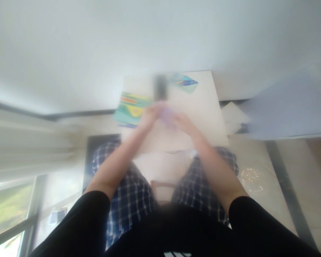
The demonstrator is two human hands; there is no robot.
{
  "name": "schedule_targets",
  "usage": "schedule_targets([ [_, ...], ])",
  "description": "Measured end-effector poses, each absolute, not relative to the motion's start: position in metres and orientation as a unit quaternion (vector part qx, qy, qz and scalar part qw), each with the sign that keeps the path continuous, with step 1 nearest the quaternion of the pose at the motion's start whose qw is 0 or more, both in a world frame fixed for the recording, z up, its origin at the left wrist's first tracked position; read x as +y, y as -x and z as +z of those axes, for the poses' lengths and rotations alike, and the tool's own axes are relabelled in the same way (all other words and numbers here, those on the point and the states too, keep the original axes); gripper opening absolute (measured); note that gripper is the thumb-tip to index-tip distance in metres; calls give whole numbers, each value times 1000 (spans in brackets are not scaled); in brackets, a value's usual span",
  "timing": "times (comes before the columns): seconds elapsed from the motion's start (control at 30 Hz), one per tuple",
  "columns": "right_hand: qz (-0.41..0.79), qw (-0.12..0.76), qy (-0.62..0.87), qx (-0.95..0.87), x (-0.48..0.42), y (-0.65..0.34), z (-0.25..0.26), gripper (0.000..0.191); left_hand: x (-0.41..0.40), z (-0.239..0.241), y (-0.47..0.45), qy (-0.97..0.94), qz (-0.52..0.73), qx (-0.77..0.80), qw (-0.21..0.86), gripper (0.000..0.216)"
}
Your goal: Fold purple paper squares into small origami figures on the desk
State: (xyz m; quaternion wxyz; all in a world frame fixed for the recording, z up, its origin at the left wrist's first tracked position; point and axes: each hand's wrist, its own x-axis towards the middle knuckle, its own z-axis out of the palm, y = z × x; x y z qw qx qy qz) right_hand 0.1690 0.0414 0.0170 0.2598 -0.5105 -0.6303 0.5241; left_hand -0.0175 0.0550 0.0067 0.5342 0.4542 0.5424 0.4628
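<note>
Haze and blur cover the middle of the view, so fine detail is lost. A small light-purple piece [167,115], its kind too smeared to tell, is between my two hands above the white table [203,107]. My left hand [152,112] grips it from the left, fingers curled toward it. From the right, my right hand [182,122] closes on its other side. Just beyond my hands lies a dark rectangular object [160,87]. Left of my left hand is a flat green, yellow and red packet or booklet [132,109].
A blue and teal patterned sheet or packet [186,82] lies near the table's far edge. The table stands against a pale wall [160,35]. My knees in checked trousers [131,200] are at its near side. A large pale panel [291,103] is at the right, a curtain [26,142] at the left.
</note>
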Motion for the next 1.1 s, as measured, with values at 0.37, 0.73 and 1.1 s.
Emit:
schedule_targets([
  [0.37,548,276,511,-602,40,-169,16,56,51,19,17,-435,471,530,555,26],
  [0.73,557,275,513,-593,39,-169,14,50,45,31,15,-414,468,538,566,26],
  [1.1,563,280,504,-592,41,-170,8,53,48,27,15,-394,478,552,558,28],
])
